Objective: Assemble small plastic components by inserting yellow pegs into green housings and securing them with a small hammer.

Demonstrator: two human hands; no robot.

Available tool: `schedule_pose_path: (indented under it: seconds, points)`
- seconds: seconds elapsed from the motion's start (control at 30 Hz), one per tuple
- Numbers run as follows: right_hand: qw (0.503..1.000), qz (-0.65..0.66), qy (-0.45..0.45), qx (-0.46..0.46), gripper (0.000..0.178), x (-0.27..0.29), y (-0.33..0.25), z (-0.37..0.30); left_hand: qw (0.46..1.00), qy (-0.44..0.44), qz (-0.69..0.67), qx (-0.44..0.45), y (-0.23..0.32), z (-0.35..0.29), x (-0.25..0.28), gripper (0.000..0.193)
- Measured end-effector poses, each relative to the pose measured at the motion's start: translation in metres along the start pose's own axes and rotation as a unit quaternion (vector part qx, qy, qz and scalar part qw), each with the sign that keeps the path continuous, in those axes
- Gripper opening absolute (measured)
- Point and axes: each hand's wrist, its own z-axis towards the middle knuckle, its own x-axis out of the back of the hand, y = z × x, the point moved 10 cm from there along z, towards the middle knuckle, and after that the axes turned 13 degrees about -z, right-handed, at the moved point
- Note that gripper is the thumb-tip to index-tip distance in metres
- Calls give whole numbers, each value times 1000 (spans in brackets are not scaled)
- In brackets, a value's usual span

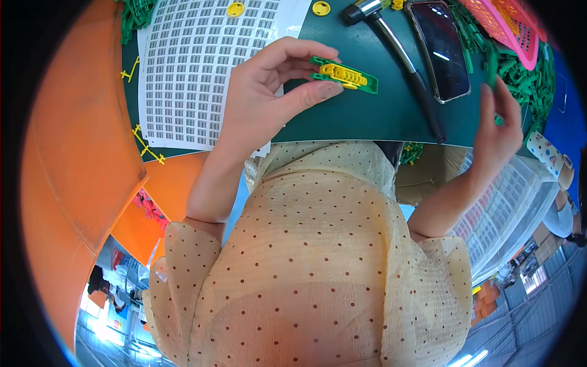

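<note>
My left hand (263,92) pinches a small plastic assembly (343,76) between thumb and fingers, above the dark green tabletop (354,122). The assembly is a yellow ribbed insert seated in a green, tray-like shell, its open end pointing right. Off to the right, my right hand (502,125) has thumb and fingers closed on a small green plastic piece (491,66). That piece is held upright beside a heap of similar green parts (520,85), and its exact shape is blurred.
A hammer (406,58) and a dark-screened phone (441,52) lie between my hands. A pink basket (498,27) stands far right. Under my left hand is a printed label sheet (183,79), with a yellow round cap (236,10) on it. Yellow sprue (147,147) lies at the left edge.
</note>
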Motion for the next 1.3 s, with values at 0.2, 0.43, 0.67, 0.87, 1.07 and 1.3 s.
schedule_pose_path:
  seconds: [0.2,0.43,0.67,0.87,1.07,1.3]
  points:
    - [870,430,-235,54,28,-44,-94,-43,994,7,-110,-14,7,3,-3,35]
    - [819,475,-311,85,24,-55,-125,-58,980,56,-193,-3,11,-1,-3,38]
    - [824,461,-317,89,27,-55,-127,-61,989,75,-124,-32,16,-6,4,37]
    - [842,426,-306,124,27,-50,-134,-62,992,76,-81,-55,20,-6,3,40]
    - [849,417,-290,146,25,-48,-140,-64,993,90,-47,-63,23,-8,6,38]
    - [814,470,-323,107,23,-54,-137,-67,994,86,-48,-53,26,-4,4,38]
